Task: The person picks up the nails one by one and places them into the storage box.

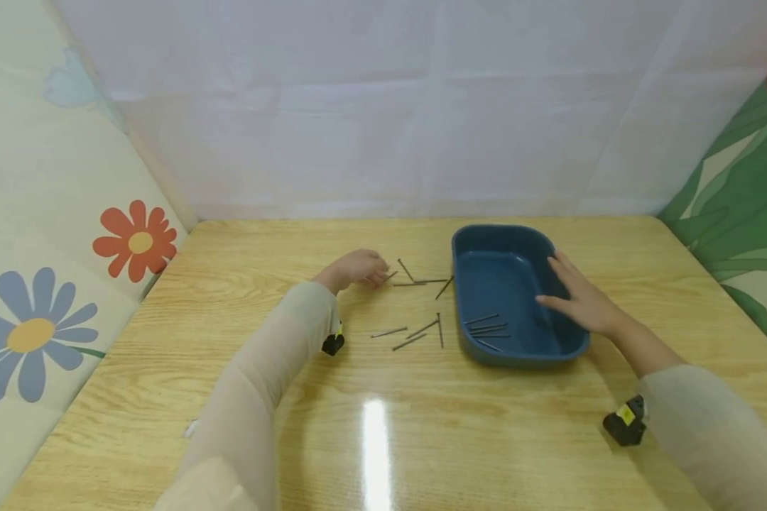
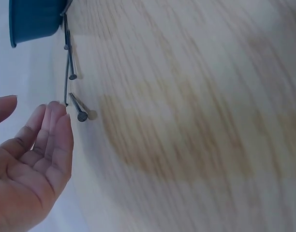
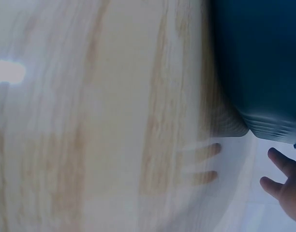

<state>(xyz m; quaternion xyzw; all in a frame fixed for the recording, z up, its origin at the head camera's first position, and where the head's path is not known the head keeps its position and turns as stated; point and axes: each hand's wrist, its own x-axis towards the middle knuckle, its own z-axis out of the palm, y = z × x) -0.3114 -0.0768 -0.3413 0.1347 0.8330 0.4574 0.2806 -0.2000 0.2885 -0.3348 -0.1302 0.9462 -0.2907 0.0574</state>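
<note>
My left hand (image 1: 358, 268) reaches over the table beside a loose group of nails. In the left wrist view its fingers (image 2: 61, 130) are gently bent, the thumb stands apart, and nothing is between them. The closest nail (image 2: 78, 107) lies just past the fingertips, its head toward the hand. My right hand (image 1: 581, 301) is at the right side of a blue plastic bin (image 1: 518, 360), fingers spread by the rim and thumb over the inside. Several nails (image 1: 488, 327) lie in the bin's near left corner.
More nails lie on the wooden table (image 1: 319, 440) left of the bin: a far cluster (image 1: 412, 284) and a nearer one (image 1: 415, 333). A white cloth wall (image 1: 358, 142) backs the table, with flower-printed panels at both sides. A small white scrap (image 1: 191, 428) is near the left sleeve.
</note>
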